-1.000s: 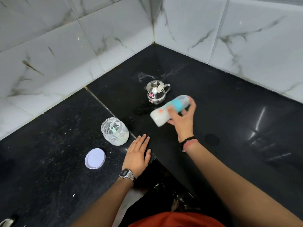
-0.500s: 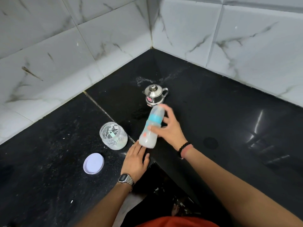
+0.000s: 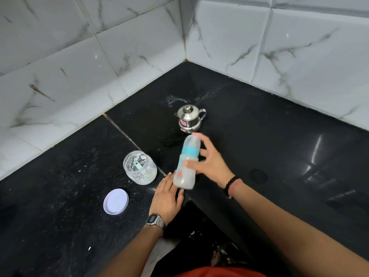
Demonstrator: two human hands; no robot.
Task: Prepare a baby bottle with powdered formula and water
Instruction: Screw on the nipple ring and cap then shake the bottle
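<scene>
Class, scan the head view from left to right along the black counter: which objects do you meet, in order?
Round white plastic lid → clear glass jar of white powder → milky baby bottle with teal collar → dark round spot on the counter.

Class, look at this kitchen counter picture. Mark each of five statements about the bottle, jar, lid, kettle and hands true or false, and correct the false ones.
1. The right hand grips the baby bottle. True.
2. The white lid sits on the formula jar. False: the lid lies on the counter beside the open jar.
3. The left hand holds the jar. False: it rests flat on the counter near the bottle's base.
4. The steel kettle has its lid on. True.
5. The bottle has no cap. False: a clear cap and teal collar are on it.
</scene>
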